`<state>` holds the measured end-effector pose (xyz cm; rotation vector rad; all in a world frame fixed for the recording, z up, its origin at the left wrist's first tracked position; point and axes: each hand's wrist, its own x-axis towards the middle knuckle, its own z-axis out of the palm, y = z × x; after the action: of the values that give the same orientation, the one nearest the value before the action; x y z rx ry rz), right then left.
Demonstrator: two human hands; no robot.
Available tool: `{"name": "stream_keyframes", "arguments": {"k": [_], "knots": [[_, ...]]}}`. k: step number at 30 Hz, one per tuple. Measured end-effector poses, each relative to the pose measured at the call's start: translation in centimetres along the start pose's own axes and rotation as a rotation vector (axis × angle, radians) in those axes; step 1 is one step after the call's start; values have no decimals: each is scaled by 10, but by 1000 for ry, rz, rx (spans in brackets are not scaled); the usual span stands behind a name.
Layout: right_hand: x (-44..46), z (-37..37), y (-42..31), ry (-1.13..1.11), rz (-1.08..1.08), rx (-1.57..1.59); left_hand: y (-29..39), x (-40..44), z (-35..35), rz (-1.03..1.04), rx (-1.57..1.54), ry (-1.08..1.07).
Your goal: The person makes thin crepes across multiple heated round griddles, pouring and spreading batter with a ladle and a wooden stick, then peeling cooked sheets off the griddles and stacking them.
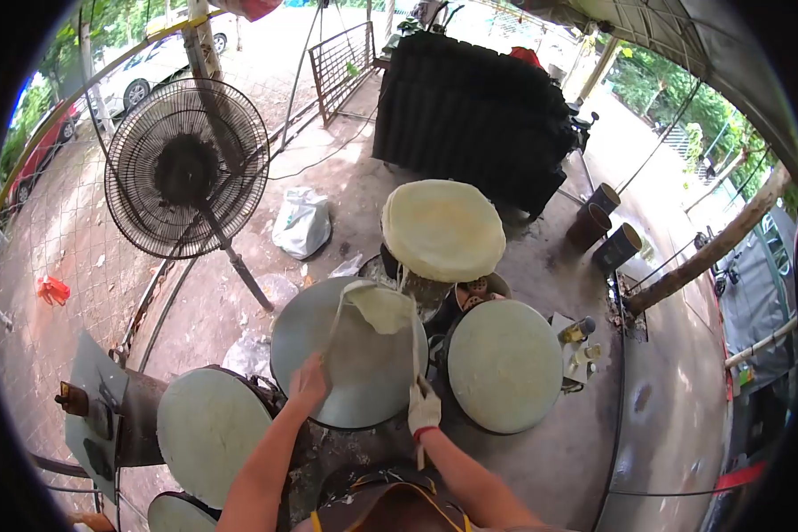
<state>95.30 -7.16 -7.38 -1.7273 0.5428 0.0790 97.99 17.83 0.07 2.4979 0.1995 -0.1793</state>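
Observation:
A round griddle point(293, 324) stands straight ahead of me. A thin, pale pancake point(379, 306) hangs over it, its far part bunched up and a narrow edge trailing down toward my left hand. My bare left hand point(309, 379) is at the griddle's near left side, fingers closed at that edge; the fingertips are partly hidden. My right hand point(424, 408), in a white work glove with a red cuff, is closed around a long, thin, pale strip point(416, 350) beside the pancake. The strip shows below the hand too; whether it is a wooden scraper is unclear.
Behind the griddle is a stack of pale round flatbreads point(443, 229). Pale-covered griddles stand right point(505, 365) and left point(213, 434). Bottles point(578, 332) sit right of these. A large fan point(186, 168), a white bag point(301, 222) and a black-covered bulky object point(470, 115) are farther off.

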Motion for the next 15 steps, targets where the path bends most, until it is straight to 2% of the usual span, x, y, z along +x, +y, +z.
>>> {"name": "stream_keyframes", "arguments": {"k": [2,3,6,7,10,11,14,15], "knots": [[-33,15,-16,54,40,-121,-15,-2,0,37,38,8],[-36,25,-43,32,33,-402,-17,-3,-1,38,51,17],[4,42,-45,-208,301,167,-22,-5,-5,51,92,63],[0,33,-52,-211,174,101,-28,-4,-7,58,110,85],[20,39,47,-15,-42,556,-43,-7,-15,43,155,111],[5,42,41,116,-34,37,-48,-10,-17,29,172,106],[13,62,-4,-136,-254,-155,-61,-20,-14,54,226,179],[13,55,-36,-309,207,86,-65,-22,-17,27,240,205]]}}
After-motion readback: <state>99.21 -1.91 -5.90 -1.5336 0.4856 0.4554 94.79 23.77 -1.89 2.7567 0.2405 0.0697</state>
